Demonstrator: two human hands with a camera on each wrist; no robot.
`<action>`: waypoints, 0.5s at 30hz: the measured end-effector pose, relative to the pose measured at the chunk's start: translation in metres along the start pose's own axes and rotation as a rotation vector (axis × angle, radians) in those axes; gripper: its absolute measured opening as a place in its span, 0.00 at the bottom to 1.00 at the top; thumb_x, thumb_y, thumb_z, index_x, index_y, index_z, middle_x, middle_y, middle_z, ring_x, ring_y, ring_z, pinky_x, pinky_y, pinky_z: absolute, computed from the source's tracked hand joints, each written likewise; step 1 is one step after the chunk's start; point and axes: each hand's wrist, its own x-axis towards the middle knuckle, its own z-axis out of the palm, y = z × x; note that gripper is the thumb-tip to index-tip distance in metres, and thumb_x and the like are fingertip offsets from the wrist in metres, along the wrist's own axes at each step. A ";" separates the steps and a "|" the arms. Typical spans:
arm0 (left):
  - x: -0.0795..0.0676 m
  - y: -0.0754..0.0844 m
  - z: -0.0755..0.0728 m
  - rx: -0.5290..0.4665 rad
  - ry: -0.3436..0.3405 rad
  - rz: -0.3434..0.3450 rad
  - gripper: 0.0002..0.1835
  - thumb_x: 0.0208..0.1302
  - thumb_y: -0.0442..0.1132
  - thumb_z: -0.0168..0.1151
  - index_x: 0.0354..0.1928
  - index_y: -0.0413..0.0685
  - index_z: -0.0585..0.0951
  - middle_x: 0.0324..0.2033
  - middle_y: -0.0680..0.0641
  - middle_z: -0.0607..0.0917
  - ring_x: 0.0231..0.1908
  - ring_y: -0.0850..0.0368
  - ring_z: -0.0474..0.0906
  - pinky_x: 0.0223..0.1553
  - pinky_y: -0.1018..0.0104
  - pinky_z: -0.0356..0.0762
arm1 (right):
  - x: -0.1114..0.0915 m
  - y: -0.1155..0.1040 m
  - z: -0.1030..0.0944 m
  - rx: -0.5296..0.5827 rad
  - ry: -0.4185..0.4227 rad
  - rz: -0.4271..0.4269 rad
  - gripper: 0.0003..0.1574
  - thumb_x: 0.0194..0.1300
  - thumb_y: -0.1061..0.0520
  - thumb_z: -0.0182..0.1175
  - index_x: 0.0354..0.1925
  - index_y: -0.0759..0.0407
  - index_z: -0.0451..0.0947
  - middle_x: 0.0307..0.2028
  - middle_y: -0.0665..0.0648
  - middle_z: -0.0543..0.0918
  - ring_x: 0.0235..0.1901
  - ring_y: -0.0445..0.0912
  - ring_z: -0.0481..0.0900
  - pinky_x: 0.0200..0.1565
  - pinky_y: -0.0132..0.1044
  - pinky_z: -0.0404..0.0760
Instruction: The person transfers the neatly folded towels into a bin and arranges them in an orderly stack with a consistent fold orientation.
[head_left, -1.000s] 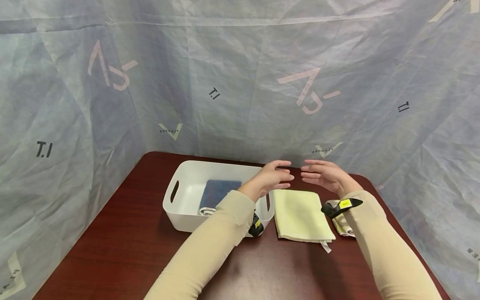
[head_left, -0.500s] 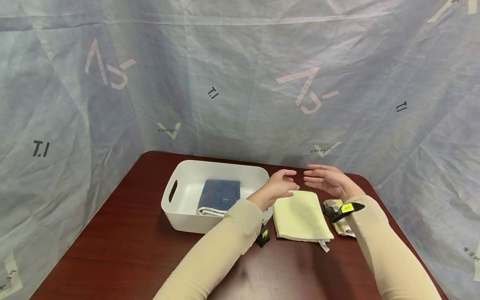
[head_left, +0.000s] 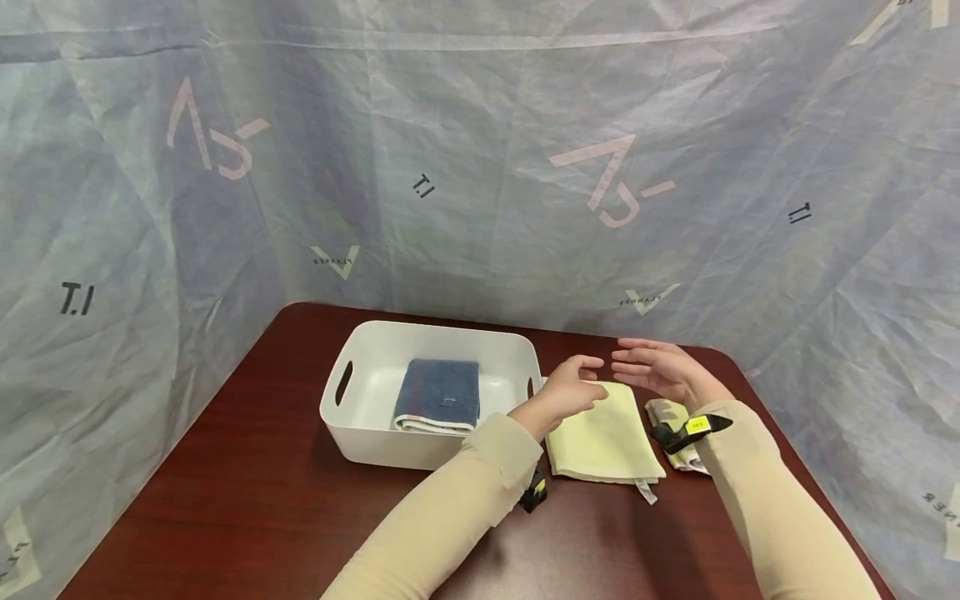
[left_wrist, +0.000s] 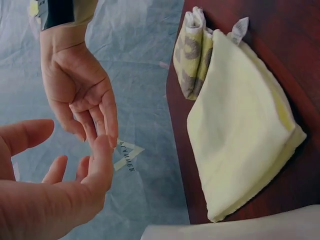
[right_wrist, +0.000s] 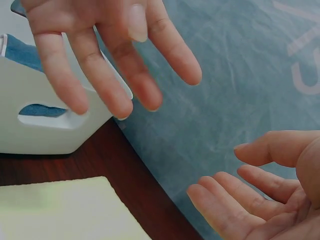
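Note:
My left hand (head_left: 567, 390) hovers above the back left part of a folded pale yellow towel (head_left: 603, 446), its fingers loosely bent and holding nothing. Facing it from the right, my right hand (head_left: 658, 369) hangs in the air with relaxed fingers, also holding nothing. A gap separates the two hands in the head view. The yellow towel lies flat on the table with a white tag at its front corner. To its right lies a smaller folded yellow and grey-brown patterned towel (left_wrist: 192, 60), partly hidden by the right wrist strap in the head view.
A white plastic basket (head_left: 382, 446) with handle holes stands left of the yellow towel. Inside it lies a folded blue towel (head_left: 441, 392) with white edging. The dark red table (head_left: 247, 483) ends against grey sheeting (head_left: 465, 233) behind and at both sides.
My left hand has moved right and down, from over the basket's right side to over the yellow towel. My right hand has lowered slightly. The towels and basket have stayed put.

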 end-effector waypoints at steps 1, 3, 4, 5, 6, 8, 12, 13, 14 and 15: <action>0.000 -0.002 0.001 0.015 0.002 0.009 0.23 0.57 0.28 0.60 0.57 0.45 0.73 0.45 0.45 0.75 0.40 0.53 0.76 0.42 0.62 0.79 | 0.000 0.001 -0.001 0.006 0.000 0.001 0.37 0.72 0.65 0.42 0.71 0.69 0.37 0.54 0.65 0.71 0.45 0.46 0.80 0.60 0.48 0.64; -0.001 -0.006 0.004 0.053 0.016 0.024 0.23 0.57 0.28 0.60 0.56 0.45 0.74 0.44 0.46 0.75 0.39 0.55 0.76 0.40 0.64 0.78 | -0.001 0.004 -0.002 0.016 -0.003 0.001 0.37 0.72 0.65 0.43 0.71 0.70 0.37 0.45 0.57 0.76 0.48 0.49 0.78 0.59 0.47 0.65; -0.001 -0.008 0.006 0.073 0.026 0.031 0.23 0.56 0.28 0.60 0.56 0.46 0.74 0.44 0.47 0.76 0.39 0.55 0.76 0.39 0.64 0.78 | -0.001 0.006 -0.004 0.016 -0.005 0.001 0.37 0.72 0.65 0.43 0.71 0.70 0.37 0.42 0.54 0.78 0.49 0.49 0.78 0.59 0.47 0.66; -0.001 -0.011 0.007 0.090 0.038 0.036 0.23 0.55 0.28 0.61 0.56 0.46 0.74 0.44 0.48 0.76 0.39 0.55 0.76 0.37 0.65 0.77 | -0.001 0.007 -0.005 0.015 -0.005 0.001 0.37 0.72 0.65 0.42 0.70 0.70 0.37 0.41 0.52 0.78 0.49 0.49 0.78 0.58 0.46 0.67; -0.002 -0.014 0.009 0.109 0.046 0.040 0.23 0.55 0.28 0.60 0.55 0.47 0.75 0.44 0.48 0.76 0.39 0.55 0.76 0.36 0.66 0.76 | -0.002 0.009 -0.006 0.012 -0.011 -0.001 0.37 0.72 0.65 0.42 0.70 0.70 0.36 0.42 0.53 0.78 0.49 0.50 0.78 0.58 0.46 0.68; -0.003 -0.019 0.013 0.137 0.059 0.042 0.23 0.55 0.28 0.60 0.55 0.48 0.75 0.44 0.48 0.76 0.39 0.55 0.75 0.34 0.67 0.74 | -0.003 0.013 -0.008 0.015 -0.002 0.003 0.36 0.72 0.65 0.41 0.70 0.70 0.37 0.46 0.56 0.77 0.48 0.49 0.78 0.57 0.45 0.69; -0.005 -0.028 0.018 0.151 0.079 0.042 0.23 0.55 0.27 0.59 0.54 0.47 0.75 0.43 0.48 0.76 0.41 0.55 0.74 0.31 0.67 0.73 | -0.004 0.019 -0.011 0.009 0.010 0.006 0.36 0.72 0.65 0.40 0.70 0.70 0.37 0.59 0.68 0.65 0.46 0.45 0.79 0.56 0.44 0.70; -0.005 -0.030 0.018 0.149 0.086 0.043 0.23 0.55 0.27 0.59 0.54 0.46 0.75 0.43 0.48 0.76 0.41 0.54 0.74 0.31 0.67 0.73 | -0.004 0.021 -0.012 0.011 0.015 0.007 0.35 0.72 0.65 0.40 0.70 0.70 0.37 0.60 0.69 0.63 0.46 0.44 0.79 0.56 0.44 0.71; -0.005 -0.031 0.019 0.149 0.096 0.047 0.23 0.54 0.27 0.58 0.54 0.46 0.75 0.43 0.48 0.76 0.41 0.54 0.75 0.32 0.67 0.73 | -0.003 0.022 -0.012 0.008 0.013 0.005 0.35 0.72 0.66 0.40 0.70 0.71 0.37 0.61 0.69 0.62 0.45 0.43 0.79 0.56 0.44 0.71; -0.005 -0.033 0.019 0.149 0.103 0.053 0.23 0.54 0.27 0.58 0.54 0.45 0.75 0.43 0.47 0.76 0.42 0.53 0.75 0.32 0.67 0.74 | -0.003 0.023 -0.012 0.004 0.010 0.003 0.36 0.72 0.65 0.40 0.70 0.71 0.37 0.62 0.70 0.60 0.45 0.43 0.79 0.56 0.44 0.71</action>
